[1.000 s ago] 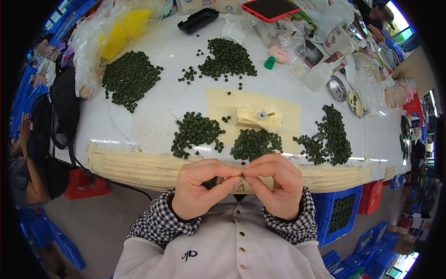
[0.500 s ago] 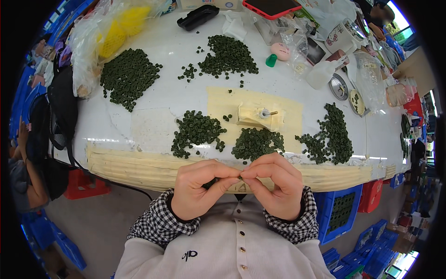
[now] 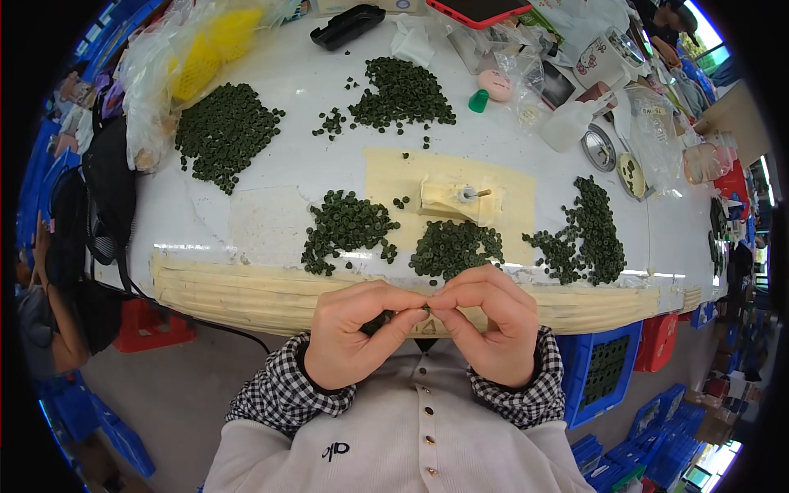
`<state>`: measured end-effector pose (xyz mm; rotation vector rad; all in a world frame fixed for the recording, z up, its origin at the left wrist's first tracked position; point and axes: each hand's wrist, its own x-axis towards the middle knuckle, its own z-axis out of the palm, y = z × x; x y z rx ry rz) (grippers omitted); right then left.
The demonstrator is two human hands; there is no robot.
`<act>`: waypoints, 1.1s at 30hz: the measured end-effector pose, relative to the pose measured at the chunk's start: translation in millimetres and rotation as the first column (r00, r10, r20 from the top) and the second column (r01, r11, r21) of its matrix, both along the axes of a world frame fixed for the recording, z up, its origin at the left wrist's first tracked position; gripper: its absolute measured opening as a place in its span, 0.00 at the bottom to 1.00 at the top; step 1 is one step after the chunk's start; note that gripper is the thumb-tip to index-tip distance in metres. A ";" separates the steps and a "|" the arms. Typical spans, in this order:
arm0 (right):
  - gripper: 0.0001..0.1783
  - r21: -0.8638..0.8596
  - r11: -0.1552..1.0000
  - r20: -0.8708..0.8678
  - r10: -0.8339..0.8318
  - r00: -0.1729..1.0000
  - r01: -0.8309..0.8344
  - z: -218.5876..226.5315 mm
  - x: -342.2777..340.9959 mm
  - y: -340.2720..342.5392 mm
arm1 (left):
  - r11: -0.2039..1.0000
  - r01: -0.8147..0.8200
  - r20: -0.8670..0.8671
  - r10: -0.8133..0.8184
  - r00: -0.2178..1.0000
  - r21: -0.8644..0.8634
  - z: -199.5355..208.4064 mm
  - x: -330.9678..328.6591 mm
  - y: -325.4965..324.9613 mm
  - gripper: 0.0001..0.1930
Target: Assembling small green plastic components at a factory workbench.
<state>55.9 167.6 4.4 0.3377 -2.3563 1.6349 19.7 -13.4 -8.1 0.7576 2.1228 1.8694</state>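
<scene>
My left hand (image 3: 357,333) and my right hand (image 3: 485,324) meet close to my chest, just below the table's front edge. Their fingertips pinch a small dark green ring-shaped piece (image 3: 426,309) between them. More dark pieces show inside my left palm. On the white table (image 3: 271,214) lie several heaps of the same green pieces: one in front of my left hand (image 3: 345,226), one in front of my right hand (image 3: 456,246), one at the right (image 3: 588,234), two farther back (image 3: 222,131) (image 3: 403,90). A cream block with a metal pin (image 3: 460,200) stands on a cream mat.
Taped cream padding (image 3: 246,287) lines the table's front edge. At the back lie a black case (image 3: 349,25), a red tablet (image 3: 477,8), plastic bags (image 3: 177,66), a white bottle (image 3: 575,123) and a cup (image 3: 604,53). Blue crates (image 3: 604,370) stand at the lower right, a red stool (image 3: 148,329) at the left.
My hands stay together at my chest; only the fingers have shifted slightly around the small green piece.
</scene>
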 end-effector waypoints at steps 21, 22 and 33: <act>0.11 0.089 0.991 -0.067 -0.097 0.993 0.103 1.0 -3.5 10.5 | 0.695 -0.499 0.847 -0.332 0.415 0.517 1.4 -14.3 -17.5 0.11; 0.11 0.086 0.991 -0.077 -0.095 0.992 0.102 1.4 -2.6 11.9 | 0.683 -0.503 0.844 -0.361 0.397 0.529 3.2 -13.0 -12.6 0.11; 0.19 0.452 0.887 -0.362 0.084 0.929 0.096 4.9 0.6 52.4 | 0.727 -0.393 0.824 -0.530 0.202 0.563 11.1 -15.9 56.5 0.12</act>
